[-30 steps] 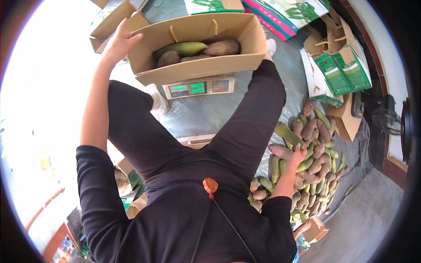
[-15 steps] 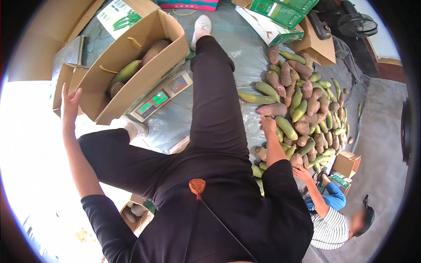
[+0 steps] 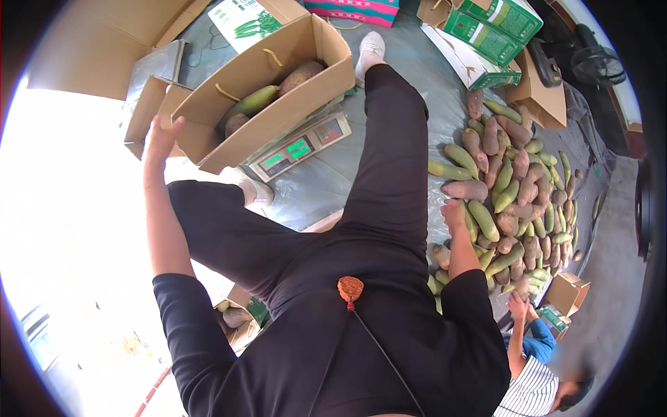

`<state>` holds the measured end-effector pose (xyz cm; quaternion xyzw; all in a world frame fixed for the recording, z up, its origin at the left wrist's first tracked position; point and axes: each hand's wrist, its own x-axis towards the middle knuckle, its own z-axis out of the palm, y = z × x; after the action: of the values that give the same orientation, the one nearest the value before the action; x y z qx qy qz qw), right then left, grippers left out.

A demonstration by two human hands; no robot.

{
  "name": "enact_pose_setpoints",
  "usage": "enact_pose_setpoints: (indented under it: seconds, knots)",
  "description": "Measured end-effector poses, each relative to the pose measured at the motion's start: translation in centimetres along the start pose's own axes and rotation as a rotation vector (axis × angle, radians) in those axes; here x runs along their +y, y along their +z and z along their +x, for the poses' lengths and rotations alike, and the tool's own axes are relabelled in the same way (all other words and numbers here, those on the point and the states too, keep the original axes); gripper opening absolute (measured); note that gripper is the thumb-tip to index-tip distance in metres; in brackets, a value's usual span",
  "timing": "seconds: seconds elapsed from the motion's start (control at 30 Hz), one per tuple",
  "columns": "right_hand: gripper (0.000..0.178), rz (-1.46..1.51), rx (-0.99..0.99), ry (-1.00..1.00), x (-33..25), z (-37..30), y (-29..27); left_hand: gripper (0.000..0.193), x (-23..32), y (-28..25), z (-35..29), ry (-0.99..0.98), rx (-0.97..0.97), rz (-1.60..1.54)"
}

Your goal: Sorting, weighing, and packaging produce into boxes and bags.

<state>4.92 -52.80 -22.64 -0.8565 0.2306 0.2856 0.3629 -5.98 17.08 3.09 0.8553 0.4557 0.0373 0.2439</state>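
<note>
An open cardboard box (image 3: 278, 115) with yellow cord loops is tilted over a digital scale (image 3: 300, 147) with a lit green display. Inside lie a long green vegetable (image 3: 253, 102) and brownish tubers (image 3: 301, 76). My left hand (image 3: 160, 142) is at the box's near left corner, thumb and fingers on either side of a flap (image 3: 170, 104). Beside a heap of tubers and green vegetables is my right hand (image 3: 455, 214), its fingers loosely bent, just below a pinkish-brown tuber (image 3: 465, 190). Nothing shows in that hand; its fingertips are small and partly hidden.
Green and white cartons (image 3: 486, 35) stand at the far right by a fan (image 3: 597, 64). A co-worker in a striped shirt (image 3: 531, 389) reaches toward the heap's near edge. Another box with tubers (image 3: 240, 323) sits near my left thigh. Plastic sheeting (image 3: 399, 66) covers the floor.
The whole view has shifted, placing the scene farther right. My left hand, earlier spread beside the flap, now has the flap between thumb and fingers. The co-worker's hand has drawn nearer their body.
</note>
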Motion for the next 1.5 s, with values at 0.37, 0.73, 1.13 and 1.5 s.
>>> enact_pose_setpoints:
  seconds: [0.37,0.73,1.13,1.5]
  knots:
    - [0.021,0.250,0.090,-0.212,-9.6,-3.1,-5.1,0.048,-1.5,-0.1,0.7,-0.102,-0.474,0.104]
    - [0.025,0.181,0.075,-1.009,-34.8,-8.3,-11.1,0.041,-0.8,0.8,1.0,-0.203,-0.500,0.201]
    - [0.056,-0.628,-0.085,-1.018,-50.8,-9.2,4.6,0.046,1.4,1.0,-1.5,-0.260,-0.417,0.170]
    - [0.037,-0.796,-0.082,-0.893,-49.4,-4.8,11.5,0.025,0.4,1.8,-0.2,-0.124,-0.465,0.169]
